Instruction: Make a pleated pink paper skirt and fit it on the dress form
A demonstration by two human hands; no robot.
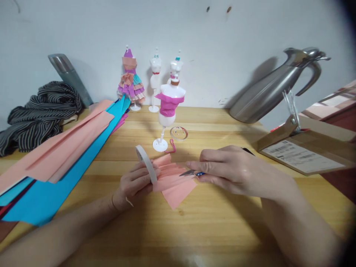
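Pleated pink paper (169, 177) lies at the near middle of the table (217, 233), nearer than the mannequin in the magenta wrap (169, 105). The left hand (136, 181) has its fingers closed on the paper's left end; a white tape roll (151, 170) stands on edge against them, and whether it encircles any finger cannot be determined. The right hand (226, 170) grips small scissors (188, 172), fingers closed about the blue handle, blades pointing left over the pleats.

Assessment: the paper appears very light, soft and easily torn or crushed; slipping seems unlikely. Recommended hold: a gentle flat pinch across the gathered left end, clear of the blades, leaving the folds unpressed.
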